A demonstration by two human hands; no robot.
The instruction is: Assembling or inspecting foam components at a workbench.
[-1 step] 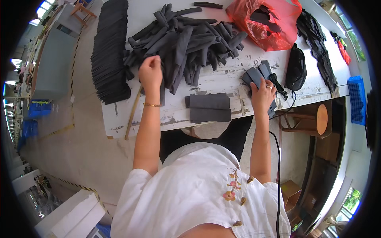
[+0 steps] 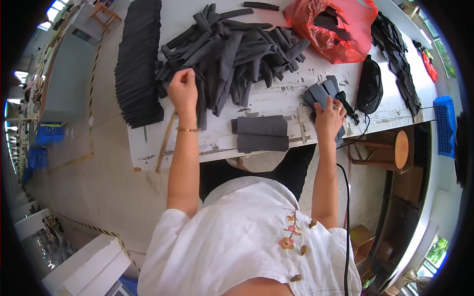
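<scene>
The right hand (image 2: 330, 120), fingers parted, rests on grey strips (image 2: 317, 92) whose long axis runs away and leftward. The left hand (image 2: 182, 91), nearer the heaped dark strips (image 2: 237, 54) lying beyond and rightward, is curled closed; I can't tell around what.

A thin gold-toned bracelet (image 2: 188, 129) circled the wrist just behind the left hand (image 2: 183, 92); a ring (image 2: 337, 108) banded one finger of the right hand (image 2: 330, 119); farther back from both hands came a white shirt (image 2: 222, 237) with short, loose sleeves (image 2: 168, 227); pink and tan embroidered blossoms (image 2: 286, 243) adorned its right side, beside brown knotted buttons (image 2: 304, 250); black trousers (image 2: 294, 170) showed between hands and hem (image 2: 247, 180); a black cable (image 2: 347, 212) hung past the right sleeve.
</scene>
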